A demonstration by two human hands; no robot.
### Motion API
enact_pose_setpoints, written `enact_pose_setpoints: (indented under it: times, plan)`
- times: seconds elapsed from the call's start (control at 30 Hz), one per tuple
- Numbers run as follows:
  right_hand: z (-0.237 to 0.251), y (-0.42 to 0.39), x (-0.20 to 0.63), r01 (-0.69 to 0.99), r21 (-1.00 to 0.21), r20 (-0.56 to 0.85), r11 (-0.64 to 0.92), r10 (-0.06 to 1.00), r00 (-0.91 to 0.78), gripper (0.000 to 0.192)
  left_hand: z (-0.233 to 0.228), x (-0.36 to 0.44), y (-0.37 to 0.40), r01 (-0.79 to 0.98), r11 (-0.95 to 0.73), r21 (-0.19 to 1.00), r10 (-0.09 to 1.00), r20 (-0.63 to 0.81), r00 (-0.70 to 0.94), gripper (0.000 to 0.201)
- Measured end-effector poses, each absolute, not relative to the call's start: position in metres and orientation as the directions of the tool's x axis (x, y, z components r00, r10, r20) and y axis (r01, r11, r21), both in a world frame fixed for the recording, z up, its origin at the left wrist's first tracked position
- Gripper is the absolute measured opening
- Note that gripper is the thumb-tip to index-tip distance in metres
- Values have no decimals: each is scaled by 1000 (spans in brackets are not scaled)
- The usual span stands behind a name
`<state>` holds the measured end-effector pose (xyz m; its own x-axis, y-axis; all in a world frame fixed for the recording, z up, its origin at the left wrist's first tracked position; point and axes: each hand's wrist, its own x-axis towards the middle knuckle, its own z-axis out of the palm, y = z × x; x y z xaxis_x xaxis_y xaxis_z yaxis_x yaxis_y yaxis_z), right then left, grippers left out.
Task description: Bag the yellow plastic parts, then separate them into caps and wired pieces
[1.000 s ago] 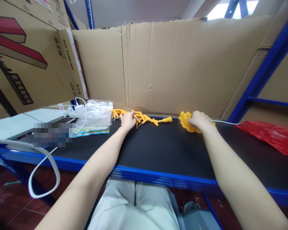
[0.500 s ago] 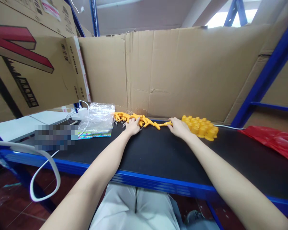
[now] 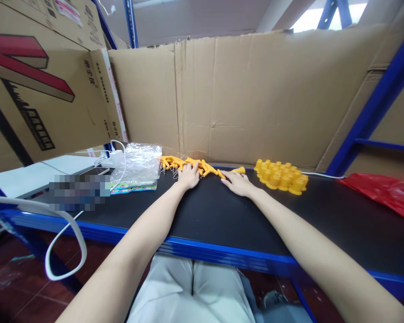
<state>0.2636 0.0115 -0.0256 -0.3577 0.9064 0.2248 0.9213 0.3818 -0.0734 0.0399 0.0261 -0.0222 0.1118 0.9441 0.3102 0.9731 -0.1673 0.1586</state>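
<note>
Yellow branch-shaped plastic pieces (image 3: 207, 168) lie in a row along the back of the black tabletop. My left hand (image 3: 188, 177) rests on this pile, fingers spread over the pieces. Small dark coiled bits, like springs (image 3: 175, 172), show just left of it. Farther right, my right hand (image 3: 239, 184) lies low with fingers stretched out, its tips touching the right end of the branch pieces. Behind its knuckles a yellow piece with a flared round end (image 3: 239, 170) lies partly hidden. A cluster of yellow cup-like pieces (image 3: 279, 175) stands to the right of that hand.
Clear plastic bags (image 3: 138, 163) lie on the left, near a white charger (image 3: 116, 158) and cable. A red plastic bag (image 3: 384, 193) is at the right. Cardboard (image 3: 249, 98) walls the back, and a blue metal edge (image 3: 215, 253) runs along the front.
My right hand has slid left, from the flared yellow piece to the tip of the branches, and its fingers have straightened. My left hand stays on the pile, nearly unmoved.
</note>
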Motion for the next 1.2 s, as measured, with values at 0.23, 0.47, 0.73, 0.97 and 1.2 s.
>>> enact_pose_setpoints:
  times: [0.23,0.47,0.73,0.97,1.2]
  plan:
    - [-22,10,265,931,-30,341,363,879,-332,48,-22,44,19,969,-221,110,870,470,145,47]
    - [-25,20,273,957,-1,300,289,913,-276,40,-26,45,28,949,-263,173,901,397,177,49]
    - [-8,7,272,919,102,266,381,880,-394,28,-12,47,18,925,-324,198,904,353,242,57]
    - [18,-21,262,853,132,535,504,689,-490,30,16,72,-30,835,-549,41,748,469,469,54]
    - [25,-34,244,784,136,568,606,601,-563,29,23,76,-41,892,-448,59,817,432,381,37]
